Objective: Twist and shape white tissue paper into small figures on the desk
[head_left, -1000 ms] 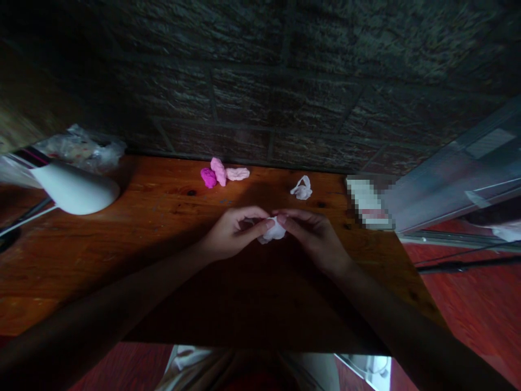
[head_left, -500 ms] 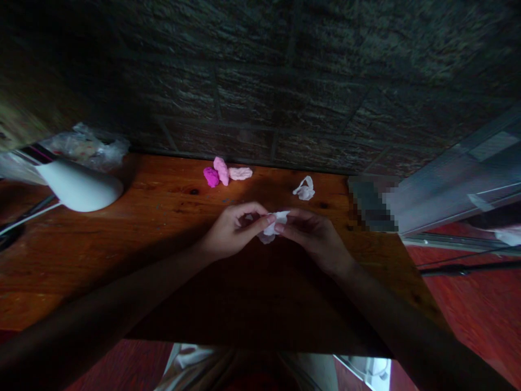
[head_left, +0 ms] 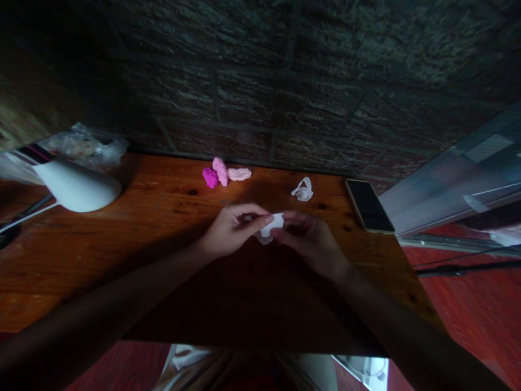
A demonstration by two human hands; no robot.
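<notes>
With left hand (head_left: pixel 226 232) and right hand (head_left: pixel 317 241), pinched white piece (head_left: pixel 272 224) thumb-to-finger; likely needed light, even pressure, clear of crumpled scrap (head_left: pixel 303 193) beyond right hand.

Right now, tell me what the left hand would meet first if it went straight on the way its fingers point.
Past the white piece that both hands hold, the left hand would likely meet the right hand first, though depth is hard to judge.
</notes>
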